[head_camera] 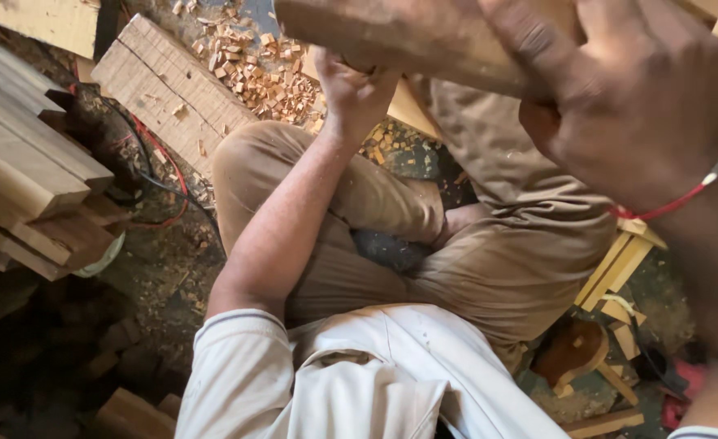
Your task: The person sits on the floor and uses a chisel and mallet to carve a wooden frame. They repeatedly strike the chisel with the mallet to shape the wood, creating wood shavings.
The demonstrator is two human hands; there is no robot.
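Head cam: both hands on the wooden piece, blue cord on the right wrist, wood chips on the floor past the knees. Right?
Not quite. In the head view the cord on the right hand's wrist is red, not blue. The rest holds: left hand and right hand both grip the wooden piece, and wood chips lie past the knees.

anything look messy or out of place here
Small light wood chips lie scattered over the floor beside the thick pale wooden plank, and sawdust covers the ground. Both hands, left and right, grip a brown wooden piece.

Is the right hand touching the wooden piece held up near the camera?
Touching: the head view shows the right hand with fingers wrapped over the wooden piece.
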